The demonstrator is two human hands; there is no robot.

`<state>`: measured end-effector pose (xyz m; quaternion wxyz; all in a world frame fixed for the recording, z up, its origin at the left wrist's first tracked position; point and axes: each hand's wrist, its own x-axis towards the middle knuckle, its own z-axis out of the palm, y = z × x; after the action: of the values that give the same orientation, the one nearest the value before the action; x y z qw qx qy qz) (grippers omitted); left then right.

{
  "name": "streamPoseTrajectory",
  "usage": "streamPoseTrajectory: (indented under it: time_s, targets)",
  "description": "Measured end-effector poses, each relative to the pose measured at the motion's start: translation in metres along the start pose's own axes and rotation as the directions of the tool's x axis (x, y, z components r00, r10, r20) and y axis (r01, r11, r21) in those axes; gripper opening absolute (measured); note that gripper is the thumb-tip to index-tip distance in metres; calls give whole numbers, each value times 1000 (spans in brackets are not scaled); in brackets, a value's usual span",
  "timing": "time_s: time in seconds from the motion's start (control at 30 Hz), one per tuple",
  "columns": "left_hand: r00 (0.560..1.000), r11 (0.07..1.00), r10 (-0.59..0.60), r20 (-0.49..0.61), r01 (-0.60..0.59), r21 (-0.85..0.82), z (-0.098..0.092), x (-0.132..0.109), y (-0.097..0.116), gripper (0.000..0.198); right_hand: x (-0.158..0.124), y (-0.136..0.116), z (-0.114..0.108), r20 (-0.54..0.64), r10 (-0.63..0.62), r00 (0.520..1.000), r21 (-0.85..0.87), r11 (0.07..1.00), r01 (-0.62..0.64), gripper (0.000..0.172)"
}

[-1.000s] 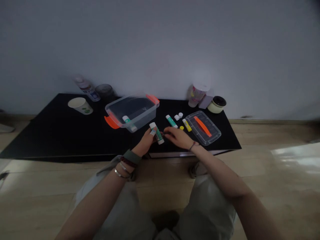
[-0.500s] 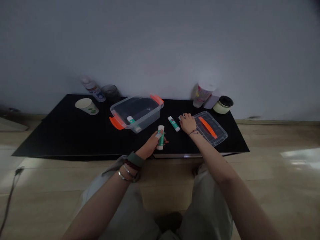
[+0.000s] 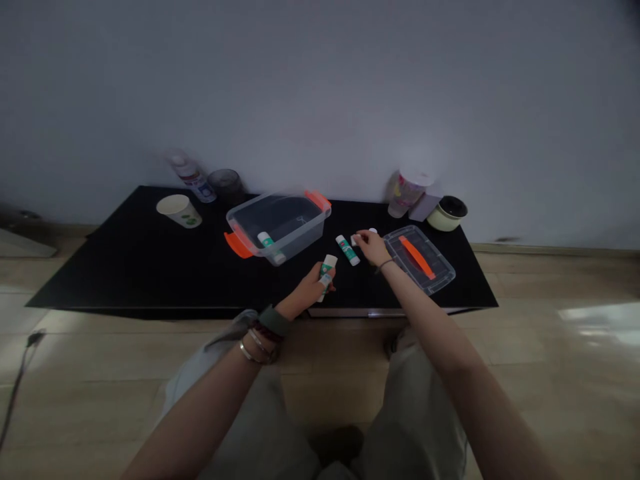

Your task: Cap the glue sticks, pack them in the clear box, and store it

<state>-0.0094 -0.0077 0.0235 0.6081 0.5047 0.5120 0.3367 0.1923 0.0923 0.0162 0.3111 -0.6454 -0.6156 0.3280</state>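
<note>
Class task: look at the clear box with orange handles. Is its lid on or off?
Off. The clear box stands open with a glue stick inside, and its clear lid lies apart on the black table.

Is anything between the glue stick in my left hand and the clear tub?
Nothing visible: only black tabletop separates the glue stick in the left hand from the clear tub.

silver bangles [image 3: 251, 350], olive wristband [image 3: 275, 321], thin cord bracelet [image 3: 384, 265], khaki trousers [image 3: 415, 413]
</note>
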Motion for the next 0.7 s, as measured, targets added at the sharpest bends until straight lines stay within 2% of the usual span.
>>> streamPoseTrajectory:
  time_s: [0.03, 0.07, 0.13, 0.17, 0.23, 0.37, 0.53, 0.7]
  targets:
    - [1000, 999, 29, 3, -29, 18, 0, 1, -1, 49, -3, -5, 1, 48, 42, 998, 193, 980, -51, 21]
    - [999, 998, 49, 11, -49, 32, 0, 1, -2, 49, -7, -9, 2, 118, 72, 990, 391, 913, -114, 20]
    - [998, 997, 61, 29, -62, 38, 0, 2, -2, 49, -20, -17, 4, 268, 73, 961, 694, 677, -245, 19]
    - [998, 998, 58, 36, -59, 32, 1, 2, -2, 50, -28, -20, 5, 320, 47, 946, 754, 593, -284, 21]
    - [997, 999, 49, 52, -50, 13, 3, 2, 0, 51, -43, -24, 6, 378, -6, 926, 791, 521, -319, 26]
    - [994, 998, 58, 93, -57, -8, 6, -4, 9, 51, -64, -26, 2, 371, -65, 926, 793, 541, -280, 36]
    - [981, 999, 37, 190, -31, -33, 6, -20, 25, 51, -74, -25, -11, 279, -145, 949, 694, 714, -95, 43]
    - [942, 1000, -12, 336, 6, 20, -5, -34, 36, 52, -84, -25, -21, 363, -302, 881, 543, 837, 63, 40]
